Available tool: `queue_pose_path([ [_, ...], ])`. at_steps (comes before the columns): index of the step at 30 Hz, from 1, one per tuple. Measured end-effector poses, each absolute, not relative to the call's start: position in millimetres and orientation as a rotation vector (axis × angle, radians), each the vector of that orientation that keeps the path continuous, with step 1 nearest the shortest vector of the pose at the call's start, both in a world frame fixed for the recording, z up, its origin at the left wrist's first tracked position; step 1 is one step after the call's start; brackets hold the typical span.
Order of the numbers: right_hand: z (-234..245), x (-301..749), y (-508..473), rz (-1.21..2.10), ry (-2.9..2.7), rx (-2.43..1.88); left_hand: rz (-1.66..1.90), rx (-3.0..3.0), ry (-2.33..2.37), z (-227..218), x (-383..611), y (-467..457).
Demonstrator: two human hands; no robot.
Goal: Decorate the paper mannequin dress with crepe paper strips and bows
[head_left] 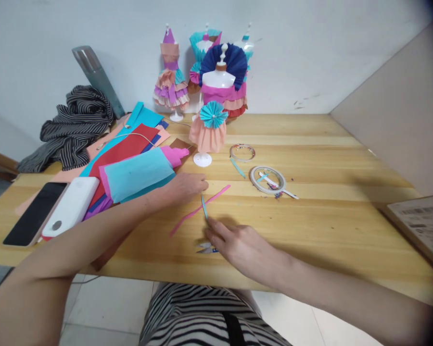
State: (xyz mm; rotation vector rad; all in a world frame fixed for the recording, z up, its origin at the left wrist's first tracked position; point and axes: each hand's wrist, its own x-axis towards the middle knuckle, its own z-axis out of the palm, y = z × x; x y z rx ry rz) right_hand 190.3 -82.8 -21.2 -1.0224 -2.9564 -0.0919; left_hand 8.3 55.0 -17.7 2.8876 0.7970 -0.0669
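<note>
A narrow light-blue paper strip (pixel 204 207) stretches between my two hands. My left hand (pixel 187 189) pinches its far end, and my right hand (pixel 234 245) grips the near end. Under it a thin pink paper strip (pixel 200 210) lies slantwise on the table. Scissors (pixel 206 248) rest by my right hand, their handles hidden beneath it. Just beyond my left hand stands a small dress form (pixel 207 137) with a peach paper skirt, a turquoise pleated rosette and a dark-blue fan collar.
Several other paper-dressed forms, one with a tiered skirt (pixel 171 91), stand by the wall. Coloured crepe paper (pixel 137 173), a phone (pixel 36 214), a white power bank (pixel 71 207), a bottle (pixel 99 79) and striped cloth (pixel 75 125) lie left. Tape rolls (pixel 252 180) and a cardboard box (pixel 418 226) are right.
</note>
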Motion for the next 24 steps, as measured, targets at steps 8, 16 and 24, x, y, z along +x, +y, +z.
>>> queue_pose_path([
  [8,-15.6,199.7,-86.1,0.15,-2.867,-0.958,0.142,2.741,1.008,-15.6,-5.9,52.9],
  [16,-12.1,204.7,-89.4,0.509,-2.813,-1.016,0.158,2.482,1.207,-6.4,-23.9,20.0],
  [24,-14.6,211.5,-74.2,0.849,-2.36,-1.106,0.22,2.616,1.025,-3.8,-22.5,-0.8],
])
